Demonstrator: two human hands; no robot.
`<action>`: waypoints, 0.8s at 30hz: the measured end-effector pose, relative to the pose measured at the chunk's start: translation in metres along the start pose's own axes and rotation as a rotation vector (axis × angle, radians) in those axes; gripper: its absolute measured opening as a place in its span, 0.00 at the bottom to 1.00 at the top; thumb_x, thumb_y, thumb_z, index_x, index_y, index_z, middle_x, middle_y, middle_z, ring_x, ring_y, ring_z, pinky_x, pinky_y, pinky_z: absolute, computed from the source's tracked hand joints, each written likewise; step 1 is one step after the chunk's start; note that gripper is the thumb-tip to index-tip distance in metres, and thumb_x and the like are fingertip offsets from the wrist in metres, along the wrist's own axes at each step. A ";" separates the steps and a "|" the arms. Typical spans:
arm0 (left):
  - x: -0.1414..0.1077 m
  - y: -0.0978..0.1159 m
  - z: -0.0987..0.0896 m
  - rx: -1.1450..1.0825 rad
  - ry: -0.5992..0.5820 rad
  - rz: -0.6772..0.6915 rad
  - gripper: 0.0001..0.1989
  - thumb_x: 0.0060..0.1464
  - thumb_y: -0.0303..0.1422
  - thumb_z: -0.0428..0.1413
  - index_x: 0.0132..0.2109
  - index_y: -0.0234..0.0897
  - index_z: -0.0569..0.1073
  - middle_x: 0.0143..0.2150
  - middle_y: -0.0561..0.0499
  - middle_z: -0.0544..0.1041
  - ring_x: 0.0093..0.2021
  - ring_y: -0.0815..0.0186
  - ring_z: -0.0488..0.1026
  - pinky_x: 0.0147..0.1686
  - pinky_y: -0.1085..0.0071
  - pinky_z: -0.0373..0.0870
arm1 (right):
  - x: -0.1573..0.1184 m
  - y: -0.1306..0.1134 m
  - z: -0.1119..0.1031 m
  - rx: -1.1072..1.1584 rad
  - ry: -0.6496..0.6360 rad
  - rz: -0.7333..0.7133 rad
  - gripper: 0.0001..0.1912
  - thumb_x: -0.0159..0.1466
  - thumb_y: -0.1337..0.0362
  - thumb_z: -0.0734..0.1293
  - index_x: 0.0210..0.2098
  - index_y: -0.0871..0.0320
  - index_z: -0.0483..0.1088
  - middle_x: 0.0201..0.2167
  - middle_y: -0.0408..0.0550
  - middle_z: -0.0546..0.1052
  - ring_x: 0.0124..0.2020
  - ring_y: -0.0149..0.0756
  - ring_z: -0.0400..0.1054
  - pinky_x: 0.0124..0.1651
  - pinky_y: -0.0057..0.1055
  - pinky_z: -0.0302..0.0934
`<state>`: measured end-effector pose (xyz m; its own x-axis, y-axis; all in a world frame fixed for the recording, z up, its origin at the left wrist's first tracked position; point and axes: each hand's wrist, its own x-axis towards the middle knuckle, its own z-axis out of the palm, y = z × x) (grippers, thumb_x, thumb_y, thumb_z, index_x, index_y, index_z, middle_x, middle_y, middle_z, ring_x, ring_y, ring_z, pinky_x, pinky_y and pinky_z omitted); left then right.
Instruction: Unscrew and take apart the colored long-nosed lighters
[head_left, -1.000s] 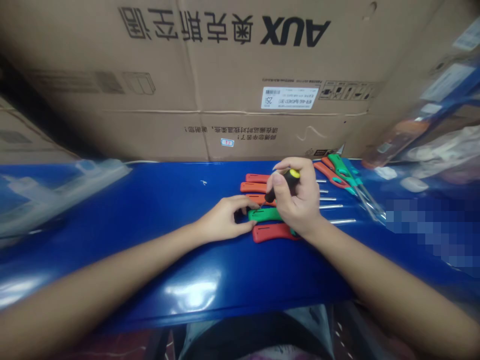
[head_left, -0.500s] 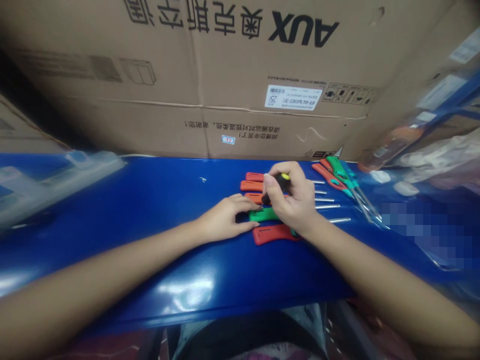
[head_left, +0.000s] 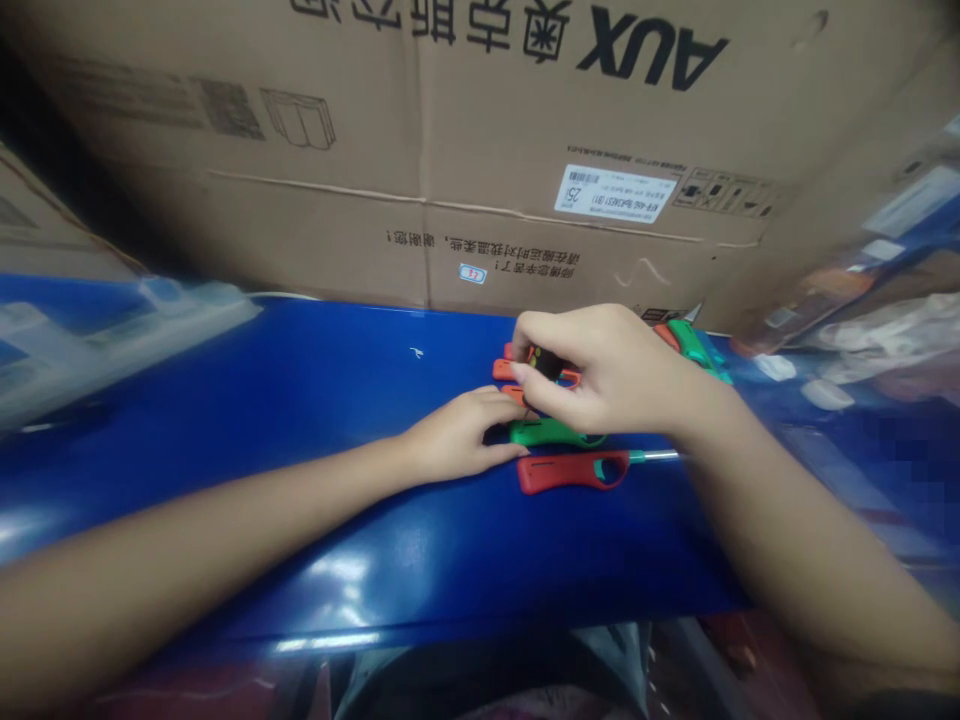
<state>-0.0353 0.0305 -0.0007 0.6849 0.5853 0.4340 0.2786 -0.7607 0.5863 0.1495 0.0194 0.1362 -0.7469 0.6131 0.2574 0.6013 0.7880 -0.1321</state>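
Note:
Several long-necked lighters lie in a row on the blue table. My right hand (head_left: pixel 600 370) is closed around a short black and yellow screwdriver (head_left: pixel 544 362), its tip over the handle of the green lighter (head_left: pixel 551 433). With thumb and fingers apart, my left hand (head_left: pixel 465 435) rests at the handle ends, its fingertips touching the green lighter. An orange lighter (head_left: pixel 512 394) is just behind, partly covered by my hands. Nearest to me lies a red lighter (head_left: pixel 574 471) with a green trigger and metal neck.
A large cardboard box (head_left: pixel 495 130) stands behind the blue table (head_left: pixel 420 560). More lighters (head_left: pixel 694 345) lie in a pile to the right, near a bottle (head_left: pixel 817 300) and plastic bags. On the left is a clear plastic case (head_left: pixel 150 330).
My right hand has turned, with its wrist raised and farther back, still holding the screwdriver. More of the green and red lighters shows. The view has shifted slightly.

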 end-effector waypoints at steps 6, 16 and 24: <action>0.002 0.000 0.000 -0.008 0.002 -0.003 0.12 0.58 0.31 0.63 0.50 0.39 0.78 0.51 0.45 0.81 0.54 0.55 0.77 0.57 0.57 0.73 | -0.001 0.007 0.008 0.016 0.047 -0.042 0.12 0.67 0.63 0.58 0.47 0.57 0.68 0.34 0.45 0.79 0.31 0.34 0.68 0.34 0.29 0.50; 0.001 -0.001 0.000 0.025 -0.014 -0.014 0.12 0.59 0.33 0.62 0.50 0.39 0.77 0.50 0.47 0.81 0.53 0.56 0.77 0.57 0.58 0.72 | -0.001 0.001 0.007 -0.065 0.059 0.081 0.15 0.67 0.62 0.57 0.49 0.58 0.68 0.35 0.47 0.77 0.31 0.36 0.68 0.34 0.30 0.49; 0.002 0.002 -0.002 0.043 -0.049 -0.034 0.14 0.60 0.34 0.61 0.53 0.39 0.77 0.53 0.45 0.80 0.55 0.56 0.75 0.58 0.56 0.71 | -0.002 0.006 -0.003 -0.094 0.010 0.130 0.10 0.66 0.62 0.60 0.40 0.57 0.72 0.28 0.44 0.75 0.26 0.32 0.63 0.31 0.30 0.45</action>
<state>-0.0342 0.0311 0.0025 0.7066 0.5971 0.3798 0.3298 -0.7527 0.5698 0.1558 0.0229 0.1378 -0.6586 0.7086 0.2532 0.7169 0.6931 -0.0750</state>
